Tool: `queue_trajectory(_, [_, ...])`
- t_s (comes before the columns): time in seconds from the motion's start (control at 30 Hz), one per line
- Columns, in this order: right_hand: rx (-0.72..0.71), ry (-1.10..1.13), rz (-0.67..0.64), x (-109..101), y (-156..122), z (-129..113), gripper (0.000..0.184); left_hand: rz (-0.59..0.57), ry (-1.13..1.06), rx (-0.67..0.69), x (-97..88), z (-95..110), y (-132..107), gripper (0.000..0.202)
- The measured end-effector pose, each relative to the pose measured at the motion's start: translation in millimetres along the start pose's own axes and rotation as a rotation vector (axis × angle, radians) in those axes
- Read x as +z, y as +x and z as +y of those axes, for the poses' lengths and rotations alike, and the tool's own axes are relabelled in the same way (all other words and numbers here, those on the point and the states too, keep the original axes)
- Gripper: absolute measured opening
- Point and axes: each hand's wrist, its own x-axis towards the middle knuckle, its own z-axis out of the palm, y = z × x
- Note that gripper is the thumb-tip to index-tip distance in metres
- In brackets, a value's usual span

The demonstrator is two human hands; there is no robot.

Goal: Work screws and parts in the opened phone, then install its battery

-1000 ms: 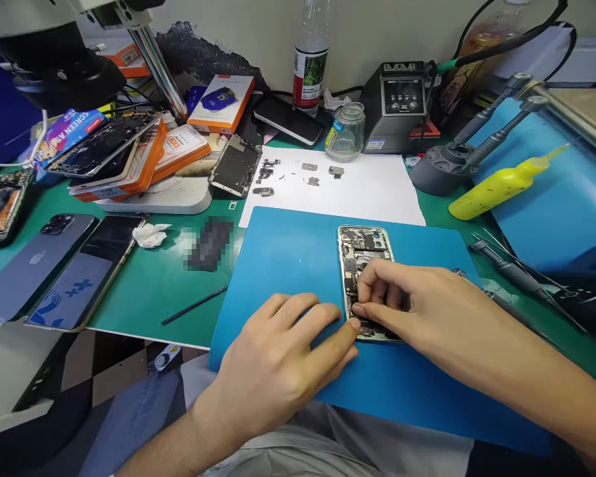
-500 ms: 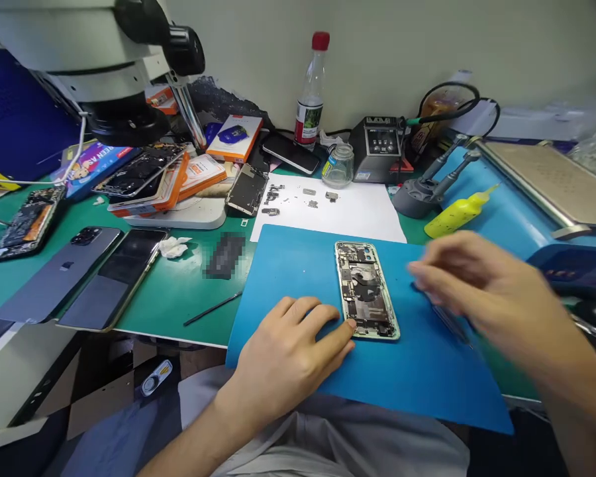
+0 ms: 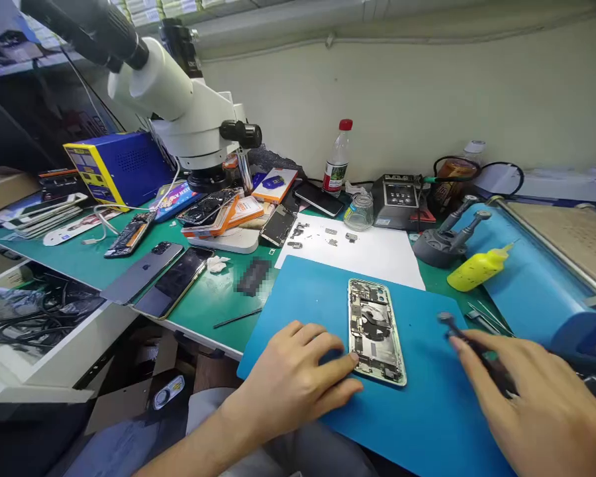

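An opened phone housing [image 3: 373,323], its inner parts bare, lies on the blue mat [image 3: 322,278]. My left hand [image 3: 302,371] rests beside it, fingers loosely spread, a fingertip touching the housing's lower left edge. Over the mat's right side, my right hand [image 3: 526,391] is closed around a dark screwdriver [image 3: 469,334]. Its round end points up and left, slightly blurred; the other end is partly hidden by the hand.
Small phone parts lie on white paper [image 3: 377,255] behind the mat. Two phones [image 3: 142,271] and a thin black stick [image 3: 237,318] are to the left, under a microscope [image 3: 179,126]. A yellow bottle [image 3: 477,270] and a grey tool holder [image 3: 440,250] stand right.
My right hand has picked up the screwdriver from the mat's right side and now holds it. My left hand stays at the housing. The head view has tilted up.
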Motion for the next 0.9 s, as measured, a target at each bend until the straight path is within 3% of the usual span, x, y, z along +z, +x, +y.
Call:
queue_trajectory(0.1, [0.269, 0.121, 0.022, -1, 10, -13, 0.056, -0.024, 0.009, -0.026, -5.6, 3, 5, 0.023])
queue_trajectory(0.17, [0.389, 0.227, -0.076, 2, 15, -17, 0.058, -0.022, 0.011, -0.035, -9.7, -1, 8, 0.025])
queue_trajectory(0.27, [0.412, 0.238, -0.174, 11, 20, -15, 0.057, 0.011, 0.039, -0.097, -17.9, -18, 9, 0.04])
queue_trajectory(0.37, [0.433, 0.189, -0.108, 16, 17, -12, 0.061, 0.015, 0.085, -0.237, -28.5, -40, 11, 0.039])
queue_trajectory(0.5, [0.35, 0.24, 0.008, 14, 9, -15, 0.057, -0.046, 0.12, -0.42, -38.2, -66, 14, 0.011])
queue_trajectory(0.73, [0.051, 0.277, 0.08, 12, -2, -14, 0.043, -0.127, 0.196, -0.635, -37.1, -99, 17, 0.03])
queue_trajectory(0.9, [-0.016, 0.203, 0.048, 16, -1, -12, 0.04, -0.184, 0.164, -0.664, -44.4, -118, 33, 0.036])
